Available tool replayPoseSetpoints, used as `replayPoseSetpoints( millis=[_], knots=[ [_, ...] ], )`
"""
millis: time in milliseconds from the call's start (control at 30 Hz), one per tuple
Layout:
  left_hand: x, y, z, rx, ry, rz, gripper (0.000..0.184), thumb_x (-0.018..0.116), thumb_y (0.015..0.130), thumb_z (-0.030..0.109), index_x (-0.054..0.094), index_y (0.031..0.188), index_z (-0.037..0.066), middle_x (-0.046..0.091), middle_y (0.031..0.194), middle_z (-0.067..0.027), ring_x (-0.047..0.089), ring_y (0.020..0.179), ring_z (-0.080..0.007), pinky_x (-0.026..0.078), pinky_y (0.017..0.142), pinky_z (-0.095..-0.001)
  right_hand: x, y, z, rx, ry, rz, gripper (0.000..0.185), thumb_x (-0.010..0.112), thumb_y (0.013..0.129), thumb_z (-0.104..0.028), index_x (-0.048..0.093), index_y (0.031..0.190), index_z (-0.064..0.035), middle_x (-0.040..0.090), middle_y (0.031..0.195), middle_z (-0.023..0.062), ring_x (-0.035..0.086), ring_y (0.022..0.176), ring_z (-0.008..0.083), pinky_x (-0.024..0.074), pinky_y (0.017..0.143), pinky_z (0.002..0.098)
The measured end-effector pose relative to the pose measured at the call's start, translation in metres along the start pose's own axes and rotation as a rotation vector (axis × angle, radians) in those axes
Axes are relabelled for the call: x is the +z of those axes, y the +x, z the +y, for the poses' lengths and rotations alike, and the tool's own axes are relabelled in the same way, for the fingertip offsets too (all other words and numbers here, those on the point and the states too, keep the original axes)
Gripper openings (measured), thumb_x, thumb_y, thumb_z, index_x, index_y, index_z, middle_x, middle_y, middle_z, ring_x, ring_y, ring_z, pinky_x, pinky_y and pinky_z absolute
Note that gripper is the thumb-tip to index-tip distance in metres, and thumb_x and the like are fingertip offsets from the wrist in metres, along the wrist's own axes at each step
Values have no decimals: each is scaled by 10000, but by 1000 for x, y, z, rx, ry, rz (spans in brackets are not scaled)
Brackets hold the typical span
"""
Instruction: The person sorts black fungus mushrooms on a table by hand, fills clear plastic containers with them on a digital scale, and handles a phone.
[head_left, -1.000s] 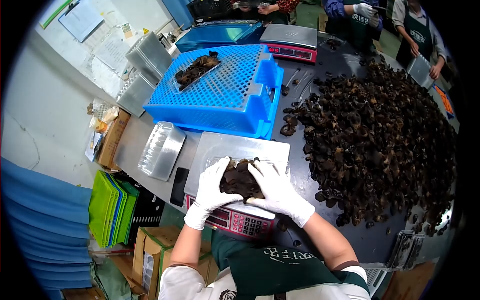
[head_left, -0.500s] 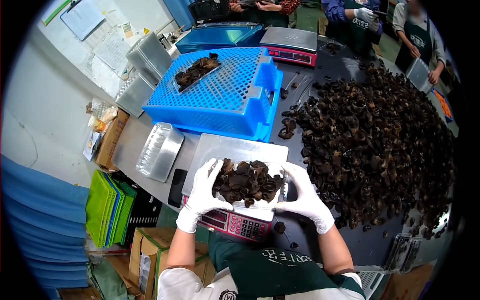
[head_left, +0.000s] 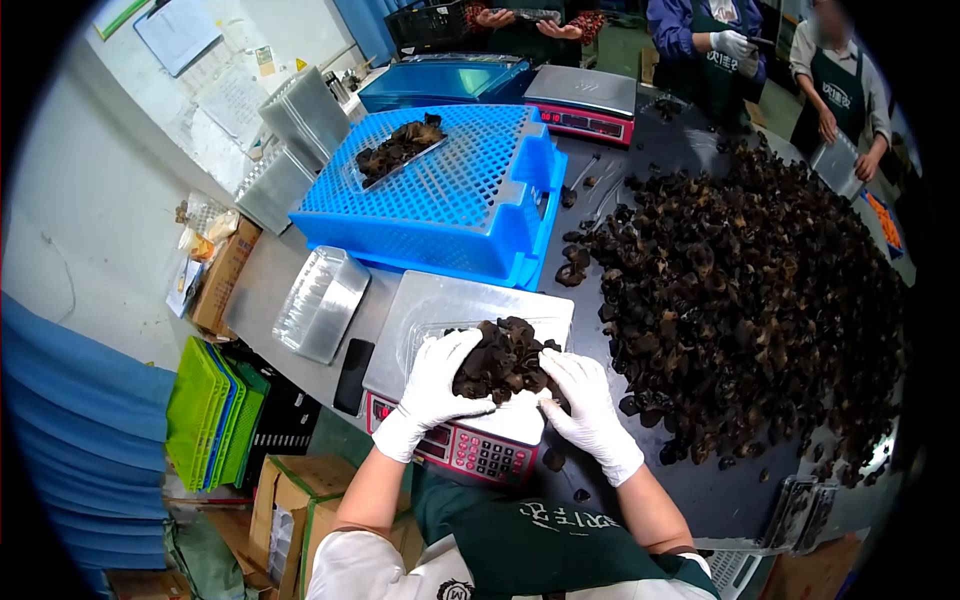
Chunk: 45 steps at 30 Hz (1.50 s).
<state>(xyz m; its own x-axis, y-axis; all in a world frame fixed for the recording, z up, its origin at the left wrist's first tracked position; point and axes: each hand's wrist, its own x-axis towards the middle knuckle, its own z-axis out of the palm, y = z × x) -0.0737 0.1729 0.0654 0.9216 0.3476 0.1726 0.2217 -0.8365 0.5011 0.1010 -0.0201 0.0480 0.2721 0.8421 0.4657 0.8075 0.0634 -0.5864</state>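
Observation:
A heap of dark wood ear mushrooms [head_left: 507, 357] sits in a clear plastic tray [head_left: 428, 331] on the steel plate of a digital scale [head_left: 478, 292]. My left hand [head_left: 440, 378], in a white glove, curves around the left side of the heap. From the right, my gloved right hand [head_left: 584, 402] presses its fingers against the same mushrooms. Both hands are closed in on the heap, and part of the tray is hidden beneath them. The scale's red keypad panel [head_left: 485, 455] faces me below my wrists.
A large pile of wood ear [head_left: 750, 310] covers the table on the right. Beyond the scale, an upturned blue crate [head_left: 440, 215] bears a filled tray [head_left: 400, 150]. Empty clear trays [head_left: 320, 305] and a phone [head_left: 354, 376] lie left. Co-workers stand at the far side.
My hands have moved inward from the tray's ends onto the mushrooms, and the heap is narrower. At the far side, a co-worker's hands have spread apart around a tray.

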Motion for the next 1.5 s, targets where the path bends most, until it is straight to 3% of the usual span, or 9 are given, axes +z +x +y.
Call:
replayPoseSetpoints(
  millis=[233,300,467,600,733,833,1133,1367,1500],
  knots=[
    [-14,-19,-6,-72,-55,228,1046,835,547,504,409,1373,26,343,1425,-219,393,1250,-407,306,1067,-471,-7,-15,6,207,315,113,514,669,758,-49,528,1251,-18,531,1261,169,507,1187,316,396,1016,373],
    [-9,-32,-21,-233,-232,431,752,784,697,247,447,1325,7,459,1283,-195,459,1214,-318,378,1029,-391,-9,-27,17,271,301,83,500,669,770,-82,533,1248,-28,547,1233,156,505,1173,287,404,994,374],
    [-11,-63,-51,-498,-112,559,407,681,801,109,575,1188,44,574,923,-70,539,695,-159,478,677,-300,0,-47,28,597,609,115,427,564,882,-60,502,1301,-3,620,925,33,553,782,63,474,719,204],
    [-12,-62,-34,-596,-38,333,357,660,819,246,620,1090,17,622,843,-113,613,767,-252,496,717,-347,6,-38,22,763,720,-2,425,528,919,-113,482,1324,6,581,772,-17,500,648,43,423,621,181],
    [9,-62,-46,-522,-112,335,309,638,838,188,619,1081,-2,622,817,-93,613,679,-212,502,654,-316,22,-30,24,742,769,-2,405,508,947,-133,482,1329,0,544,720,-44,482,628,32,408,584,181],
    [-3,-47,-44,-701,-712,324,253,555,889,47,569,1135,-6,586,778,-18,535,548,-68,449,484,-217,16,-19,20,746,753,39,401,504,943,-106,485,1331,-8,559,736,-43,477,630,21,407,557,176],
    [-46,40,-90,-646,-960,552,270,578,909,83,570,1158,-20,610,833,-52,568,561,-115,497,494,-238,-8,114,41,465,816,99,332,486,933,-74,557,1247,5,553,731,-49,480,624,22,402,589,179],
    [-37,94,-151,-679,-1092,616,260,597,915,132,589,1155,32,606,844,-35,572,570,-107,531,502,-245,20,175,103,625,970,43,379,518,913,-116,510,1267,18,639,770,33,577,629,88,458,587,216],
    [-30,115,-163,-726,-1258,781,283,584,907,63,557,1181,0,608,940,-99,583,565,-173,546,493,-288,24,170,108,649,1037,58,456,612,887,-158,483,1279,38,675,942,71,617,718,116,489,643,243]
  ],
)
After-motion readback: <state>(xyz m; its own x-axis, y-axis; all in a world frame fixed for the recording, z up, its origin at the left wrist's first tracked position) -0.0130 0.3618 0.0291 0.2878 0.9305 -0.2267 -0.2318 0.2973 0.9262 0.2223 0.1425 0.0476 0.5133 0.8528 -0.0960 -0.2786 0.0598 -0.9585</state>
